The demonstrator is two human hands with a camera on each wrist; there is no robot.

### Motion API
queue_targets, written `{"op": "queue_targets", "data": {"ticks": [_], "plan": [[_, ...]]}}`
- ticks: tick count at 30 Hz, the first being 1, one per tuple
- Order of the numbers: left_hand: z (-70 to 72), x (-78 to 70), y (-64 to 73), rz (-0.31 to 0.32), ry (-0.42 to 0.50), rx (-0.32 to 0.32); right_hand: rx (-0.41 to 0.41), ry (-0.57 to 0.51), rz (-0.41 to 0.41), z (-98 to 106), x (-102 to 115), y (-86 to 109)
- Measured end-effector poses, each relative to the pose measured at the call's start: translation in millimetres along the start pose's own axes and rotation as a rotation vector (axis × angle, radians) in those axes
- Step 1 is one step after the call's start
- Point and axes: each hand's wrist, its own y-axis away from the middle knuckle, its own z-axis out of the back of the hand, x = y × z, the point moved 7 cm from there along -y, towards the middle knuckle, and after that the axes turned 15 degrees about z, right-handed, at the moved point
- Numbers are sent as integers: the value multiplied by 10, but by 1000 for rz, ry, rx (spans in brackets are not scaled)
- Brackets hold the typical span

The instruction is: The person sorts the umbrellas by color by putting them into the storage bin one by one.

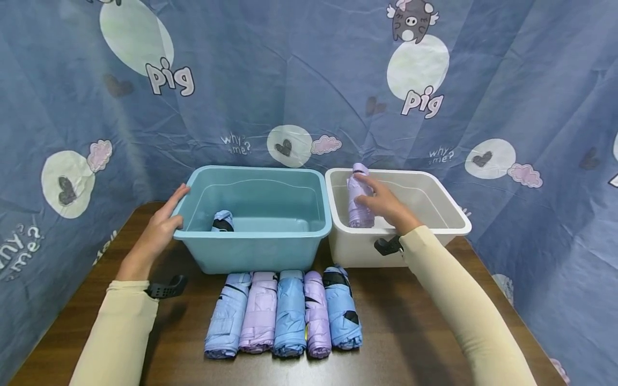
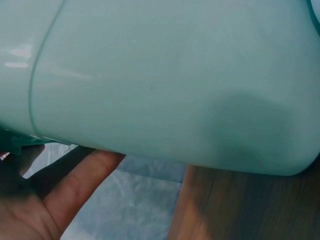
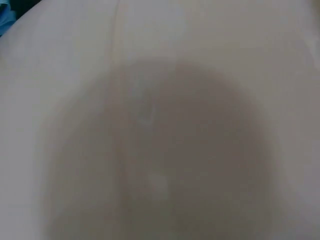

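In the head view my left hand [image 1: 161, 225] rests against the left rim of the teal bin [image 1: 256, 252], fingers fairly straight. The left wrist view shows its fingers [image 2: 82, 185] against the bin's outer wall. My right hand [image 1: 383, 203] reaches over the front of the white bin [image 1: 354, 246], its thumb and forefinger apart at a lilac folded umbrella [image 1: 359, 212]. That umbrella stands tilted inside, its top above the back rim. A blue folded umbrella [image 1: 223, 220] shows partly inside the teal bin. Only a pale, shadowed surface fills most of the right wrist view.
Several rolled umbrellas, blue and lilac, lie side by side before the bins, among them a blue one [image 1: 289, 316] in the middle. The bins stand side by side on a brown wooden table [image 1: 401, 332]. A blue printed cloth [image 1: 309, 80] hangs behind.
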Motion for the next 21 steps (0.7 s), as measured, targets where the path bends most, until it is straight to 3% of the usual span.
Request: {"op": "queue_targets", "data": {"ticks": [10, 17, 21], "plan": [[5, 30, -11, 8, -1, 4, 128, 85, -94, -186, -110, 3], [22, 46, -10, 14, 3, 7, 224, 188, -63, -276, -86, 22], [3, 49, -23, 13, 4, 13, 269, 201, -115, -292, -141, 45]]}}
